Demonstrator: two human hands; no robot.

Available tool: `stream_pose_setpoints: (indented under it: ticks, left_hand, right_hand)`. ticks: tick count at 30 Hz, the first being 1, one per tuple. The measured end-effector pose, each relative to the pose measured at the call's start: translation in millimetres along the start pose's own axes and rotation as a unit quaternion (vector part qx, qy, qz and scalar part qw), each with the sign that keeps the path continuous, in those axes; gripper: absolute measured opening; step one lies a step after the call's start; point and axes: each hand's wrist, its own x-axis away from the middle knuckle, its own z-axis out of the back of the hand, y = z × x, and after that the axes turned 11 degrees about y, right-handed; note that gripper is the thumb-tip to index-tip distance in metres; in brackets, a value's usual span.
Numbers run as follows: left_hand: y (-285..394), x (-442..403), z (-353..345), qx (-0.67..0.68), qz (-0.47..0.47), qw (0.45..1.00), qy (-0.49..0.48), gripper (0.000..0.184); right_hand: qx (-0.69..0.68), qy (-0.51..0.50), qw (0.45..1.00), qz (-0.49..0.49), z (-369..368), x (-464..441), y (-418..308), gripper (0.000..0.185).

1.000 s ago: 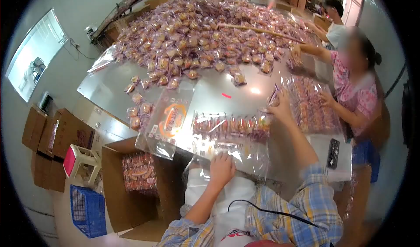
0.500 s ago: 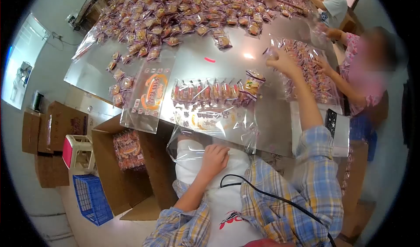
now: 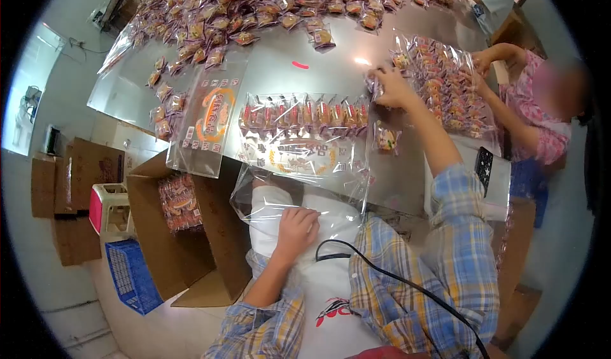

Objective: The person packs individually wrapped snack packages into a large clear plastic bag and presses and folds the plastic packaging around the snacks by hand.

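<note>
A row of small wrapped cakes lies in a clear printed bag at the near table edge. My left hand rests low at the bag's loose front end, fingers curled; what they hold, if anything, is hidden. My right hand is closed on a wrapped cake, above and right of the row. A single wrapped cake lies just right of the bag. Flat printed bags lie to the left of the row.
A large pile of wrapped cakes covers the table's far side. At the right a co-worker reaches toward a filled bag. An open carton stands at the lower left, near a stool and blue basket.
The view has tilted down. A wrapped cake at the row's right end now lies apart, beside the bag. My right hand is now closer to the row. The co-worker's hands have come together over their bag.
</note>
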Motion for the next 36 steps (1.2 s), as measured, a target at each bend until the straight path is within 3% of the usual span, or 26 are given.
stream_pose_setpoints:
  ticks: [3, 6, 9, 12, 15, 16, 19, 23, 27, 32, 36]
  left_hand:
    - [12, -17, -2, -0.029, 0.014, 0.999, 0.002, 0.036]
    - [10, -35, -13, -0.072, 0.022, 0.997, -0.031, 0.045]
    - [-2, -40, -27, -0.100, 0.010, 0.993, -0.060, 0.052]
    - [0, -49, -28, -0.129, -0.006, 0.990, -0.047, 0.055]
    - [-3, -54, -38, -0.122, -0.013, 0.992, -0.011, 0.053]
    - [-5, -58, -40, -0.103, -0.013, 0.995, 0.004, 0.052]
    - [-7, -70, -40, -0.080, -0.011, 0.997, 0.016, 0.048]
    - [-1, -72, -50, -0.116, 0.006, 0.993, -0.013, 0.046]
    - [1, -69, -63, -0.131, 0.021, 0.991, -0.007, 0.047]
    - [4, -75, -76, -0.141, 0.040, 0.989, 0.013, 0.050]
    - [10, -98, -105, -0.165, 0.069, 0.984, 0.024, 0.054]
  right_hand:
    - [-0.092, 0.153, 0.983, -0.045, 26, 14, 9, 0.078]
    - [-0.172, 0.151, 0.972, -0.058, 75, 49, -12, 0.082]
    - [-0.203, -0.011, 0.978, -0.051, 100, 103, -35, 0.083]
    - [-0.237, -0.207, 0.948, -0.044, 92, 140, -59, 0.083]
    - [-0.247, -0.236, 0.938, -0.061, 89, 131, -66, 0.081]
    - [-0.254, -0.339, 0.900, -0.104, 84, 118, -66, 0.078]
    - [-0.127, -0.381, 0.915, -0.046, 67, 109, -72, 0.077]
    - [0.057, -0.333, 0.941, 0.025, 65, 127, -109, 0.050]
    - [0.088, -0.252, 0.961, 0.078, 60, 153, -102, 0.048]
    - [0.059, -0.094, 0.992, 0.066, 71, 183, -90, 0.035]
    - [-0.056, 0.027, 0.998, 0.018, 85, 190, -74, 0.029]
